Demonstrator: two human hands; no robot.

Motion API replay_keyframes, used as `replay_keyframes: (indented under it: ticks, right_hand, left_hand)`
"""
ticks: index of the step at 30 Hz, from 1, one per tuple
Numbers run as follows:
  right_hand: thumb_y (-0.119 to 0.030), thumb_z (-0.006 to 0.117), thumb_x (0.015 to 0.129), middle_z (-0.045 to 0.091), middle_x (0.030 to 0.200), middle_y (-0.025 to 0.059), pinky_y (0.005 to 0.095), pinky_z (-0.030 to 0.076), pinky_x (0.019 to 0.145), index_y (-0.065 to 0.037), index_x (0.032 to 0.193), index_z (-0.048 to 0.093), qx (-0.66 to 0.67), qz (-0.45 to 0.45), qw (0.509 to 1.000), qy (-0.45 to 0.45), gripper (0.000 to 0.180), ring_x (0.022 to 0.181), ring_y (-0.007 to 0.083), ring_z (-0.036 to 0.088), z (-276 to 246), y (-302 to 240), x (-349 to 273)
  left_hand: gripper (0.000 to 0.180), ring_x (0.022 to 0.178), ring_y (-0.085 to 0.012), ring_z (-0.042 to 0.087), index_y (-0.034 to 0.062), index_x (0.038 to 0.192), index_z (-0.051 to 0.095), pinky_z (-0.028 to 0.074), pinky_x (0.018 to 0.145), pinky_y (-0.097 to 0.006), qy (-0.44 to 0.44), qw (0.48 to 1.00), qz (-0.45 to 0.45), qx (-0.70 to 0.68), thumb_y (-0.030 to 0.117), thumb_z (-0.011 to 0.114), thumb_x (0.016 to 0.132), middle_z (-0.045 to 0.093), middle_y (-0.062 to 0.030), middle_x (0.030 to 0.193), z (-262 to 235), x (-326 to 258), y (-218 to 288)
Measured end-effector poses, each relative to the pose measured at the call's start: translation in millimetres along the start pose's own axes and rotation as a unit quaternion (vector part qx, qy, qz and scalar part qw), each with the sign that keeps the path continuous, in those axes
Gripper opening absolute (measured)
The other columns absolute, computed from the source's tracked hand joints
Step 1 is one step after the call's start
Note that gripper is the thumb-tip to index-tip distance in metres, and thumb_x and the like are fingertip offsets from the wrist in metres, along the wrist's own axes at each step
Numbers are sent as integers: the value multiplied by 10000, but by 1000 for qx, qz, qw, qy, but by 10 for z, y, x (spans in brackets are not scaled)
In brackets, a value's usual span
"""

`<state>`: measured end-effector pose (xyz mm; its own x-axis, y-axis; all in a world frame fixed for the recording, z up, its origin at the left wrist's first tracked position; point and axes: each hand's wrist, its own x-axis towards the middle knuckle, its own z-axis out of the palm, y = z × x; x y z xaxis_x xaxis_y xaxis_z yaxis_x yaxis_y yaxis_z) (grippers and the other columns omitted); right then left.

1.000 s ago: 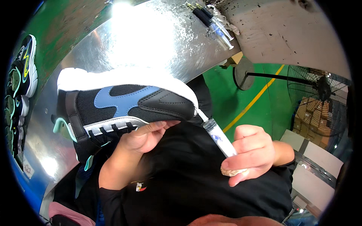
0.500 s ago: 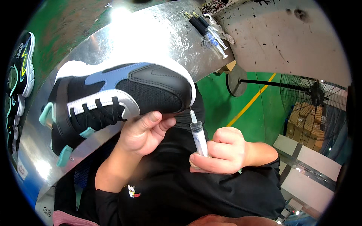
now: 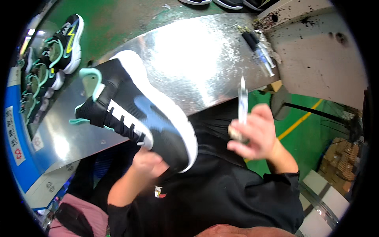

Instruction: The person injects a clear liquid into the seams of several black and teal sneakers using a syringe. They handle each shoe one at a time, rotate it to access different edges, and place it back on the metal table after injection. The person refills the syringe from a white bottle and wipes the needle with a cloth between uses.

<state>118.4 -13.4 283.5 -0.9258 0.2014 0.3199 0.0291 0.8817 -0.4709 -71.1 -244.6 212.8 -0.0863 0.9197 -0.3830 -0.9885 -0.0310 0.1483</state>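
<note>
A black sneaker (image 3: pixel 119 93) with a blue side overlay, white sole and mint-green tabs hangs tilted over the metal worktable's near edge, its toe toward me. My left hand (image 3: pixel 148 164) is closed on the toe end from below; some fingers are hidden behind the shoe. To the right, apart from the sneaker, my right hand (image 3: pixel 258 130) grips a clear syringe (image 3: pixel 242 104), its thin tip pointing up and away from me. Motion blurs both hands slightly.
Beyond the shoe lies the shiny metal worktable (image 3: pixel 177 43). At its far right corner rest syringes and black-handled tools (image 3: pixel 258 51) beside a stained wall panel (image 3: pixel 312 43). Several sneakers (image 3: pixel 65 47) stand far left. A black fan (image 3: pixel 351 122) and cartons are at right.
The sneaker has swung so its toe points toward me and its heel away. My right hand has drawn the syringe off the toe, up and to the right. The view has shifted too.
</note>
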Motion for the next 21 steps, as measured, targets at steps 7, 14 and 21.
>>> replay_keyframes:
  ticks: [7, 14, 21]
  right_hand:
    - [-258, 758, 646, 628, 923, 30, 369, 383, 818, -125, 1105, 624, 9, 78, 994, 73, 495, 849, 259, 489, 535, 623, 311]
    - [-267, 761, 631, 648, 967, 42, 364, 344, 890, -95, 1102, 628, -19, 87, 993, 75, 519, 893, 271, 473, 552, 593, 422]
    - [-331, 735, 631, 626, 1004, -5, 375, 342, 856, -169, 1120, 626, -68, 91, 991, 72, 527, 938, 239, 482, 601, 628, 377]
  left_hand:
    - [831, 1042, -253, 608, -45, 1325, 357, 487, 912, -369, 148, 949, 133, 245, 117, 787, 632, 571, -146, 1194, 14, -406, 507]
    - [379, 1178, -329, 523, -88, 1267, 434, 376, 1074, -428, 17, 947, 203, 247, 134, 461, 961, 539, -212, 1256, 413, 1605, 1401]
    - [197, 960, -328, 614, -8, 1064, 461, 527, 848, -440, 56, 885, 239, 395, 102, 520, 912, 550, -154, 988, 435, 1467, 1629]
